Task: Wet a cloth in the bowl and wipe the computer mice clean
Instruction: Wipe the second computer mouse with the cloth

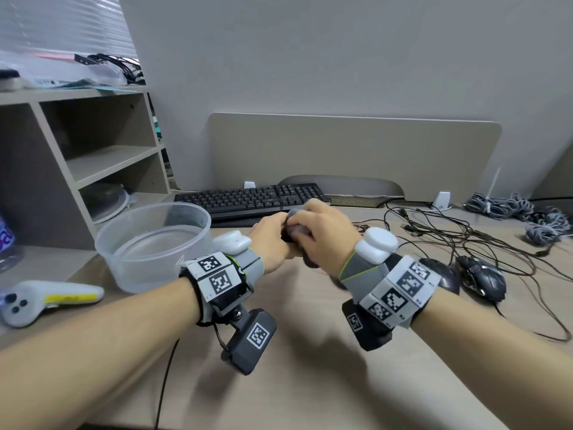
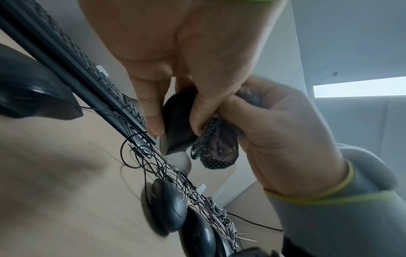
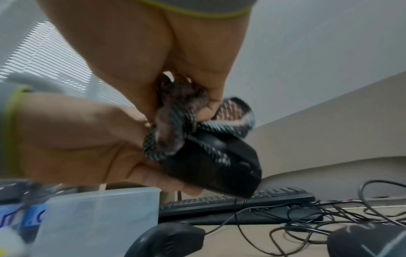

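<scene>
A clear plastic bowl with water in its bottom stood at the left of the table, just beside the left wrist. The left hand was curled round a black wired mouse and held it above the table in front of the keyboard, thumb on one flank and a finger on the other. To its right, the right hand was clenched on a bunched cloth, which was pressed against the mouse's shell. The step in hand was judged to be the wiping of this mouse; it would be done well if the mouse were turned in the left hand so that each face met the cloth, if only a damp, wrung fold were used, and if water were kept away from the seams, the wheel and the underside. The mouse's shell was seen as smooth, hard and domed, tapering to a greyish tip; the cloth as soft and crumpled, dark brownish with a black-and-white woven edging. Further right, two more dark mice lay on the matt, wood-grain table among tangled thin black cables, apparently not yet taken up.
</scene>
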Available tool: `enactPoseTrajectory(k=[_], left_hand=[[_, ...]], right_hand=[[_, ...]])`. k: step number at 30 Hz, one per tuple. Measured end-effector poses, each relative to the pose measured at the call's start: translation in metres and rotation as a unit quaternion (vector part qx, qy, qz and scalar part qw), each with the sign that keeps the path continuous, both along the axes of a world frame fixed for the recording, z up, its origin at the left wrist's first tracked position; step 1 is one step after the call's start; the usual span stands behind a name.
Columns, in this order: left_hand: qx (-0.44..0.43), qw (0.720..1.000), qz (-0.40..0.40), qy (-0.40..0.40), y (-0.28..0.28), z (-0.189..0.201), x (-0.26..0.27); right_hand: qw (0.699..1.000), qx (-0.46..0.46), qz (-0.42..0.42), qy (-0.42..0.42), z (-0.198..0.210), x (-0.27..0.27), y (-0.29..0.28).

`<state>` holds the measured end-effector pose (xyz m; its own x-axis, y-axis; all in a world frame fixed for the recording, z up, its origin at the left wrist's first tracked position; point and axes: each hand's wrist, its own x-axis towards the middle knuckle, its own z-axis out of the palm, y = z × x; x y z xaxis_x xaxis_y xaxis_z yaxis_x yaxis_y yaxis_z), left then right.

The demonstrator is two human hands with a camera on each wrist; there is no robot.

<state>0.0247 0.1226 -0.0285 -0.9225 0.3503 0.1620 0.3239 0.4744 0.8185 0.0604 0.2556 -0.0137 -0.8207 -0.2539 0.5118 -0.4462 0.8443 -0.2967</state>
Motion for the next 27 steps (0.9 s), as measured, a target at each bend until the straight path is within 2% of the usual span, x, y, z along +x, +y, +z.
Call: enactPoseTrajectory(k=[3,6,9,12,14,16,19,23,25,27], left_hand=[[0.074,0.996,-0.026,-0.044,0.001,-0.001,0.003],[0.164,0.983,-0.011,-0.082,-0.005,-0.002,0.003],[0.216,0.969,-0.004,-0.121,-0.005,0.002,0.0],[0.214,0.968,-0.018,-0.133,-0.003,0.003,0.001],[0.212,0.968,-0.025,-0.133,-0.002,0.003,0.002],[0.227,0.964,-0.016,-0.137,-0.001,0.003,-0.001],[0.263,0.953,0.013,-0.151,-0.004,0.007,-0.006],[0.286,0.942,0.039,-0.171,-0.006,0.009,-0.008],[0.289,0.937,0.039,-0.195,-0.004,0.009,-0.006],[0.277,0.937,0.036,-0.211,0.0,0.008,-0.002]], right_hand=[[1.0,-0.01,0.007,-0.008,-0.002,0.001,0.005],[0.992,-0.069,-0.076,-0.071,0.0,-0.011,0.035],[0.978,-0.107,-0.133,-0.118,-0.003,-0.017,0.046],[0.969,-0.155,-0.135,-0.135,-0.001,-0.022,0.045],[0.979,-0.118,-0.136,-0.097,0.004,-0.02,0.038],[0.993,-0.066,-0.095,-0.041,0.006,-0.016,0.028],[0.998,-0.053,-0.04,-0.002,-0.002,-0.01,0.022],[0.995,-0.021,-0.077,-0.066,-0.012,-0.007,0.031],[0.986,-0.066,-0.118,-0.094,-0.009,-0.015,0.036],[0.973,-0.149,-0.131,-0.122,-0.004,-0.025,0.041]])
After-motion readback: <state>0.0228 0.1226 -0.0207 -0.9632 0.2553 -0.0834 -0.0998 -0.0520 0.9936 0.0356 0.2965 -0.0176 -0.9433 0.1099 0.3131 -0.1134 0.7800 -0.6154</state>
